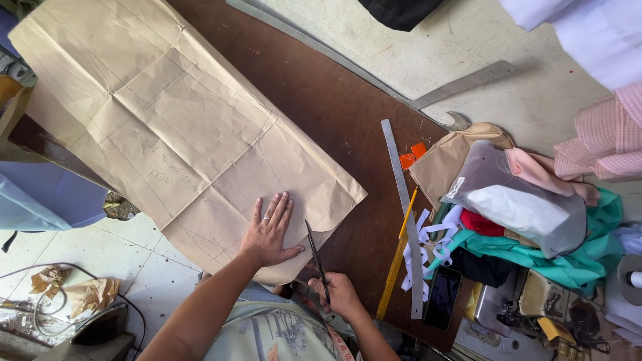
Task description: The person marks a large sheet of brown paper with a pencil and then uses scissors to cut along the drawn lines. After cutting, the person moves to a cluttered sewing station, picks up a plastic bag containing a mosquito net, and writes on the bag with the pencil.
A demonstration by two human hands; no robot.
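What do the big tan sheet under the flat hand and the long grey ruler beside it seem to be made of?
The big tan creased sheet looks like matte brown kraft paper: sharp fold lines, faint pencil lines. The long grey straight ruler appears to be metal, probably steel or aluminium, judging by its dull silvery sheen and thin, flat edge.

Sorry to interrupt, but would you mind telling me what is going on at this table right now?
A person is cutting a large sheet of brown pattern paper on a dark wooden table. The left hand lies flat on the paper near its lower edge, and the right hand works scissors whose blades are at the paper's edge. To the right lie a metal ruler, a yellow pencil, a phone and piled fabric.
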